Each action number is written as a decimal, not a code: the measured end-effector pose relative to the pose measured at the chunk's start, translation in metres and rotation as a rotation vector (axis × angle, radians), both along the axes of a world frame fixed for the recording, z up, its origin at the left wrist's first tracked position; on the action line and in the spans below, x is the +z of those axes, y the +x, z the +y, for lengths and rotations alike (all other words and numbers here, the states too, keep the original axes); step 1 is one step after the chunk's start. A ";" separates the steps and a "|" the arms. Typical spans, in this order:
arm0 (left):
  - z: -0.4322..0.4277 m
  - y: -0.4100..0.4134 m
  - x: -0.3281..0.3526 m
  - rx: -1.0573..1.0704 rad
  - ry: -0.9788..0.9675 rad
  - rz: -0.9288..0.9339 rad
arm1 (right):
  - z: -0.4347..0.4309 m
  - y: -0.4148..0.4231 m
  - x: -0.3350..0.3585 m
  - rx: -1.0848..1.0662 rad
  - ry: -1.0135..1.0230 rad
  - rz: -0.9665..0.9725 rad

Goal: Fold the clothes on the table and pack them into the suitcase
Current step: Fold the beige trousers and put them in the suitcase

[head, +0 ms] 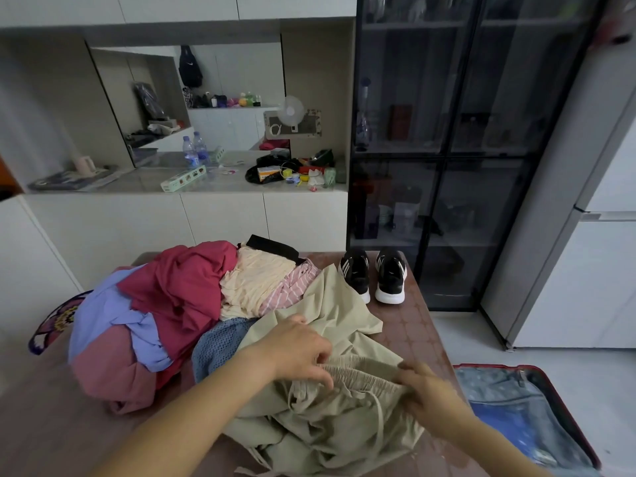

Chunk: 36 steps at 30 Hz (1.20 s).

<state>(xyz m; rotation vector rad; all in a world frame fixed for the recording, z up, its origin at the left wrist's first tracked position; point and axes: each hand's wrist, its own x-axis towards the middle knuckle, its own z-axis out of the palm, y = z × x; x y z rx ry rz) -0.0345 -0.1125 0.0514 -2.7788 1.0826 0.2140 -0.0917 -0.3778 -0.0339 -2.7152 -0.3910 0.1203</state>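
**Beige trousers [330, 425]: both hands on the waistband, fold not yet made**

The trousers lie crumpled at the near edge of the bench [413, 325], on your side of the pile. Their far leg runs up toward the sneakers [373, 273].

- Your left hand [299, 349] has its fingers curled down onto the elastic waistband [361, 375] near the middle. It looks like a pinch, but the thumb is hidden.
- Your right hand [430, 394] pinches the right end of the same waistband.
- The drawstring [378, 414] hangs loose below it.

The likely reason for this grip is that the waistband is the one straight, stiff edge on the garment. Holding it at two points lets you pull it flat and line up the legs before folding.

The rest of the pile is bunched on the left half of the bench, unfolded:
- red garment [186, 287]
- lavender garment [103, 311]
- cream top [254, 280]
- pink striped piece [289, 290]
- blue mesh piece [220, 346], partly under the trousers

The suitcase [502, 394] lies open on the floor just right of the bench, on your right-hand side. I see no folded clothes in the part of it that shows. My read is that the task is at an early stage.

The next move is probably to tension the waistband and shake the legs out. Two risks:
- The trousers overlap the mesh piece, so it may drag along.
- The drawstring could get trapped in the fold.
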 end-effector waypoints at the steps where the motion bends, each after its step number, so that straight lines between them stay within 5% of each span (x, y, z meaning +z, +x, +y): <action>1: 0.000 -0.003 -0.001 0.011 0.010 0.052 | -0.001 0.004 0.005 -0.018 0.089 -0.037; 6: -0.001 -0.009 -0.030 0.007 0.188 0.113 | -0.001 0.018 0.042 0.103 0.258 -0.230; 9: 0.006 -0.008 -0.045 -0.110 0.367 -0.003 | -0.011 0.021 0.053 0.146 0.221 -0.267; 13: 0.027 0.008 -0.055 -0.257 0.369 -0.114 | -0.028 0.022 0.053 0.183 0.121 -0.252; 24: 0.063 0.021 -0.005 0.027 0.272 -0.219 | -0.034 0.025 0.016 0.096 -0.360 -0.026; 29: 0.083 0.025 -0.020 0.151 0.210 -0.314 | -0.026 0.025 0.020 0.042 -0.244 -0.040; 36: 0.091 0.029 -0.031 0.281 0.156 -0.357 | -0.011 0.030 0.039 0.064 -0.354 -0.062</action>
